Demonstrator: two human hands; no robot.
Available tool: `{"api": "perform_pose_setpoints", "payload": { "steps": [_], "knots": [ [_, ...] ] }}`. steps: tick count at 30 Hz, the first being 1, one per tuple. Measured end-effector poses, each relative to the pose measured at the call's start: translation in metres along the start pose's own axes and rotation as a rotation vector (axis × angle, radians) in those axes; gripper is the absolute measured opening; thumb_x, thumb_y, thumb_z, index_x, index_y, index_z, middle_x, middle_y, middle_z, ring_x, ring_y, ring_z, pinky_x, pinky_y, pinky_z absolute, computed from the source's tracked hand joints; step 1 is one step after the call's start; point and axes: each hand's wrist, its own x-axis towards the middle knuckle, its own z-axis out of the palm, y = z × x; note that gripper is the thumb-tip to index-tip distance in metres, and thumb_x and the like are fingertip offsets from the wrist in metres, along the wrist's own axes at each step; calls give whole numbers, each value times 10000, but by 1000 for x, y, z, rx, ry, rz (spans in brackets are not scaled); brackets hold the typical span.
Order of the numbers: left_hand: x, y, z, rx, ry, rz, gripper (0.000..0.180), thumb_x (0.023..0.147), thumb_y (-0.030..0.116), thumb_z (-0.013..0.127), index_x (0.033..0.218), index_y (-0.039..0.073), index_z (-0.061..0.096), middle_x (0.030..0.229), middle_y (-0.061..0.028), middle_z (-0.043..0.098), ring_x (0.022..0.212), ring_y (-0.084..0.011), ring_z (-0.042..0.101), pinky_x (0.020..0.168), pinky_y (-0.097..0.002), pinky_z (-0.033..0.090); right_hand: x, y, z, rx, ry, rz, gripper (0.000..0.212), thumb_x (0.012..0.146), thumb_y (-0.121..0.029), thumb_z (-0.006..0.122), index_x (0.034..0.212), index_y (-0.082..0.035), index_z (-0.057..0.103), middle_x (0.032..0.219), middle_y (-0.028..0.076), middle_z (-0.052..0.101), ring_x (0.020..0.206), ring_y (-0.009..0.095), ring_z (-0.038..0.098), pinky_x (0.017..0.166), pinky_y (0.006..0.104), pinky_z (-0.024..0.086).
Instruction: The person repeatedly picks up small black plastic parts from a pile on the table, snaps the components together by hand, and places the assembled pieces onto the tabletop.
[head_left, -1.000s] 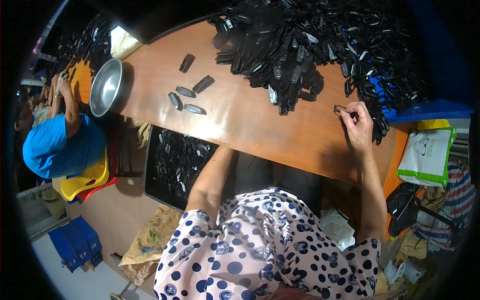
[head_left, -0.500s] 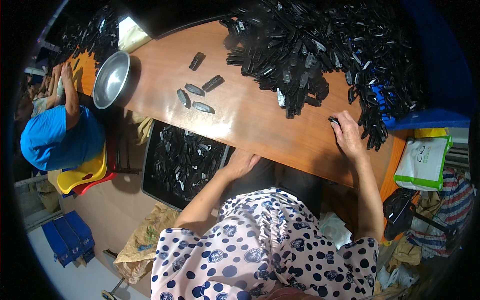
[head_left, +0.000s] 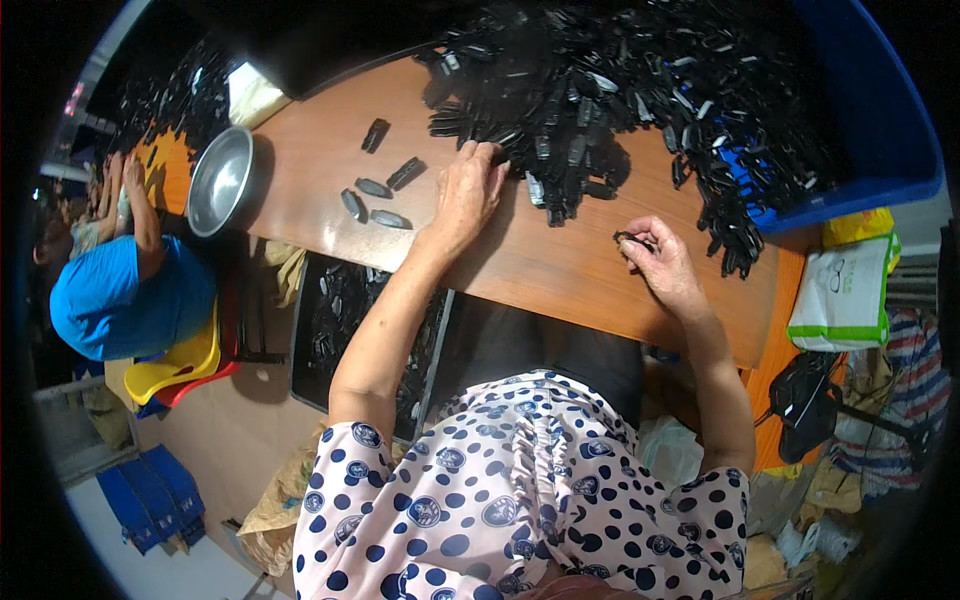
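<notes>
A large heap of small black plastic parts (head_left: 560, 110) covers the far side of the wooden table (head_left: 540, 265). At the heap's near left edge, my left hand (head_left: 468, 195) reaches in with bent fingers and the thumb apart; its fingertips are partly hidden. My right hand (head_left: 665, 268) is over the table's right part, thumb and fingers pinching one small black plastic part (head_left: 632, 240). To the left of my left hand lie several loose parts, among them a grey-topped one (head_left: 390, 219) and a black one (head_left: 375, 135).
A metal bowl (head_left: 221, 180) sits at the table's left edge. Below stands a black bin (head_left: 437, 345) of similar parts. A blue crate (head_left: 890, 190) lies at the right, above a white-green bag (head_left: 842, 290). A person in blue (head_left: 135, 300) works at the left.
My left hand has gone from the table's front edge over my lap up to the heap. The right hand has shifted left, away from the heap's right end, still pinching the part.
</notes>
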Motion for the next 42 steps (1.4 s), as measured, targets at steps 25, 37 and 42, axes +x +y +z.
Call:
{"api": "perform_pose_setpoints", "payload": {
  "steps": [25,37,42],
  "knots": [
    [-81,109,-18,-830,-196,-14,201,821,-25,631,1013,4,581,934,-86,585,812,-167,599,695,-266,498,-54,-43,22,797,-338,-3,163,896,-105,617,1029,-45,545,837,6,592,710,57,556,573,160,398],
    [-82,113,-18,-539,-276,179,234,798,55,676,1017,4,614,930,-102,631,815,-229,626,691,-300,501,-61,-40,11,697,-379,6,141,893,-94,620,1004,-38,554,828,-7,561,726,57,505,640,186,417],
    [-78,118,-21,-374,-317,268,236,781,72,684,1001,13,623,893,-115,639,812,-262,630,687,-325,509,-64,-38,12,702,-321,132,120,886,-65,621,971,-51,537,792,-1,551,641,42,476,506,148,332]
  ]
}}
